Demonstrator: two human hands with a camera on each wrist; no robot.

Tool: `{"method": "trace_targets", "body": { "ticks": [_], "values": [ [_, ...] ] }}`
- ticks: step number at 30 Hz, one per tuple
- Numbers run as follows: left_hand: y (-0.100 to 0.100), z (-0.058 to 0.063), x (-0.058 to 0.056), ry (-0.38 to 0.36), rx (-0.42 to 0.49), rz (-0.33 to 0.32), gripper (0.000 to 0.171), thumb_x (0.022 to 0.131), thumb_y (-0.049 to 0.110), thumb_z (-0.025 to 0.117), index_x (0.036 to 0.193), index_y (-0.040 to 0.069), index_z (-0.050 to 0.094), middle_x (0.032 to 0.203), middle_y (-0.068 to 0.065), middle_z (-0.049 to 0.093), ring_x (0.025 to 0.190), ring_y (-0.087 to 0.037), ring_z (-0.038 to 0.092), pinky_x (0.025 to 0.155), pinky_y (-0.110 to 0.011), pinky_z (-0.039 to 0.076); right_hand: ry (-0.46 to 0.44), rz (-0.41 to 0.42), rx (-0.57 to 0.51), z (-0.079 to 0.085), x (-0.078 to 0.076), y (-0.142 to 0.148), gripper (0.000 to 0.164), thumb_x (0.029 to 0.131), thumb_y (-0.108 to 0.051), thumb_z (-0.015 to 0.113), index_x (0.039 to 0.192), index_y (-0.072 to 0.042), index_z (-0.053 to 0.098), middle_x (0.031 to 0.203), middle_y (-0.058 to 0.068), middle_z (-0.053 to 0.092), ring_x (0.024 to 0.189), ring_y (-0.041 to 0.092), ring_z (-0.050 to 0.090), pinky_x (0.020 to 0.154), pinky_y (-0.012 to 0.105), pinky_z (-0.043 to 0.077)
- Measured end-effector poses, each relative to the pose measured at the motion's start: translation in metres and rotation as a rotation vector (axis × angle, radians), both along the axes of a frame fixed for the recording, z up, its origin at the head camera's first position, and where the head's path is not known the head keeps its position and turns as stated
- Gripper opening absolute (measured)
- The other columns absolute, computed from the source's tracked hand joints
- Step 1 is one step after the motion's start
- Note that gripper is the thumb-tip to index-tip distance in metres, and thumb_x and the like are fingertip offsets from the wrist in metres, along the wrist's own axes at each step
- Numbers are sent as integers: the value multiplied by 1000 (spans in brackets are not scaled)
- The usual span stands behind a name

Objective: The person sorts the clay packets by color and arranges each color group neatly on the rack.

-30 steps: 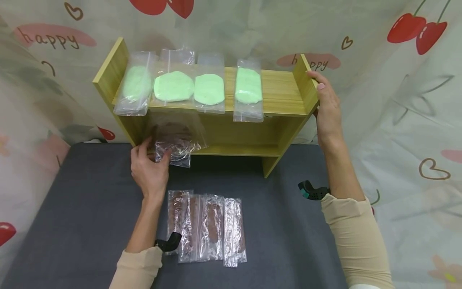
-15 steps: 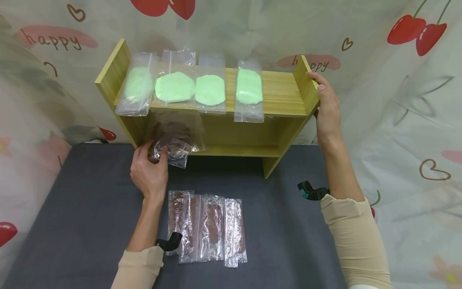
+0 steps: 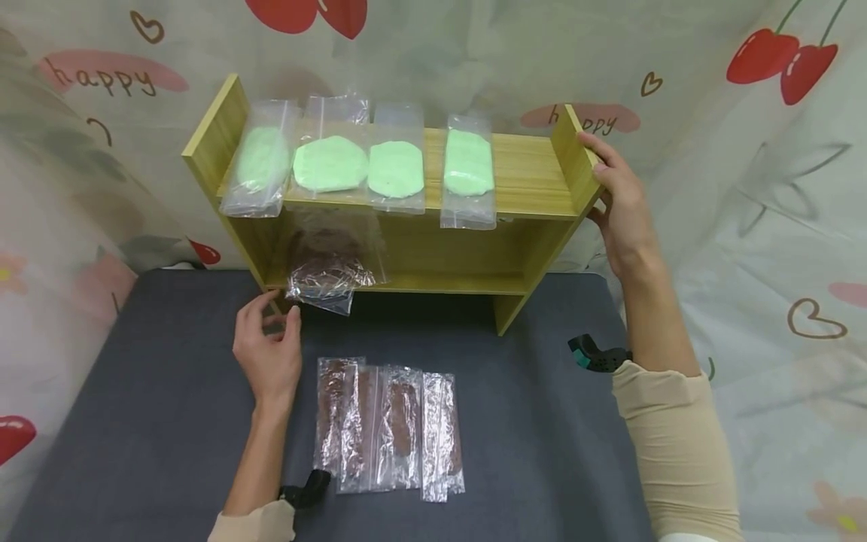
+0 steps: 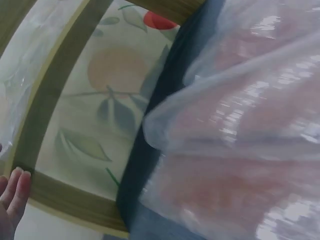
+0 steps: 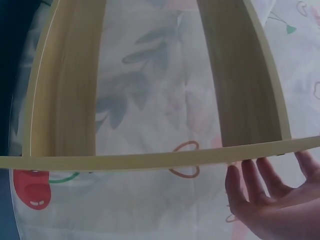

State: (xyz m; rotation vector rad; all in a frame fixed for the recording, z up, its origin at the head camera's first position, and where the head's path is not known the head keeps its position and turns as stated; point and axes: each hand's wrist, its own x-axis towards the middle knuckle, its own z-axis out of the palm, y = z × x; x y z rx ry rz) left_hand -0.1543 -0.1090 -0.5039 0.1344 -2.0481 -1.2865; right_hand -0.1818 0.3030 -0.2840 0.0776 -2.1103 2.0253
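Observation:
A wooden two-tier shelf (image 3: 528, 162) stands at the back of the table. On its lower board, at the left end, lies a clear bag with a dark brown slab (image 3: 328, 256), its front edge overhanging. Just below that bag, my left hand (image 3: 269, 350) is near the shelf's left leg, fingers loosely bent and holding nothing. My right hand (image 3: 626, 207) touches the right side panel near its top. In the right wrist view the fingertips (image 5: 247, 167) meet the panel's outer face. Several bags with pale green slabs (image 3: 330, 164) line the upper board.
Several clear bags of brown strips (image 3: 400, 421) lie overlapping on the dark grey tabletop (image 3: 542, 452) in front of the shelf. Behind the shelf hangs a patterned curtain (image 3: 433, 60).
My left hand has let go of the brown slab's bag and moved down, away from it. The right hand has loosened at the side panel and shifted slightly right.

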Motion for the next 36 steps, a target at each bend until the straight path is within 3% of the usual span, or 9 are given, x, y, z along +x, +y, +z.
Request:
{"method": "trace_targets", "body": {
  "ticks": [4, 8, 13, 18, 21, 25, 30, 32, 36],
  "values": [
    [-6, -11, 11, -40, 25, -10, 29, 89, 10, 74, 118, 4, 70, 113, -14, 65, 80, 4, 60, 63, -7, 46, -20, 29, -26, 2, 1, 1, 45, 104, -27, 36, 148, -28, 46, 151, 2, 35, 130, 25, 38, 106, 52, 22],
    [-10, -19, 22, -135, 57, -67, 30, 88, 10, 76, 117, 4, 70, 111, -11, 66, 81, 9, 59, 64, -8, 46, -22, 30, -39, 2, 2, 1, 45, 104, -26, 36, 147, -28, 46, 150, 2, 35, 129, 25, 38, 107, 53, 20],
    [-15, -28, 34, -259, 78, -152, 33, 89, 9, 75, 120, 7, 69, 113, -11, 64, 83, 6, 61, 66, -8, 47, -19, 25, -43, 2, 2, 0, 45, 103, -25, 35, 146, -26, 47, 149, 3, 35, 127, 24, 38, 107, 52, 21],
    [-20, -39, 42, -300, 102, -229, 33, 87, 8, 77, 119, 6, 70, 113, -12, 64, 85, 5, 62, 69, -9, 49, -20, 23, -52, 1, 2, -1, 44, 104, -26, 35, 145, -26, 48, 146, 4, 38, 125, 24, 40, 104, 49, 23],
    [-23, -48, 48, -322, 125, -281, 37, 84, 5, 79, 120, 4, 70, 115, -15, 64, 88, -4, 66, 71, -10, 50, -16, 23, -49, 1, 1, -1, 43, 104, -26, 35, 145, -26, 48, 146, 4, 39, 123, 24, 41, 103, 48, 24],
    [-26, -55, 58, -409, 99, -327, 41, 84, 6, 80, 123, 5, 68, 119, -17, 61, 94, -22, 69, 72, -9, 49, -11, 24, -48, 0, 1, -1, 43, 104, -26, 35, 145, -26, 48, 145, 5, 39, 122, 24, 42, 103, 48, 25],
    [-31, -60, 68, -565, 31, -395, 43, 89, 18, 77, 129, 13, 65, 126, -10, 60, 96, -13, 68, 73, -11, 50, -9, 32, -55, -2, 1, -1, 43, 104, -27, 35, 145, -25, 48, 146, 6, 39, 122, 24, 42, 103, 47, 26],
    [-32, -63, 72, -592, 14, -428, 44, 89, 20, 77, 130, 13, 64, 128, -10, 60, 95, -8, 67, 74, -13, 50, -4, 34, -61, -3, 1, -1, 43, 104, -27, 35, 145, -25, 48, 146, 6, 39, 121, 24, 43, 102, 47, 26],
    [-32, -69, 78, -599, -7, -464, 44, 88, 18, 78, 129, 11, 65, 127, -13, 61, 94, -12, 69, 74, -14, 51, 10, 33, -66, -3, 0, -2, 43, 104, -27, 35, 144, -25, 50, 145, 5, 39, 120, 24, 43, 101, 46, 27]
  ]
}}
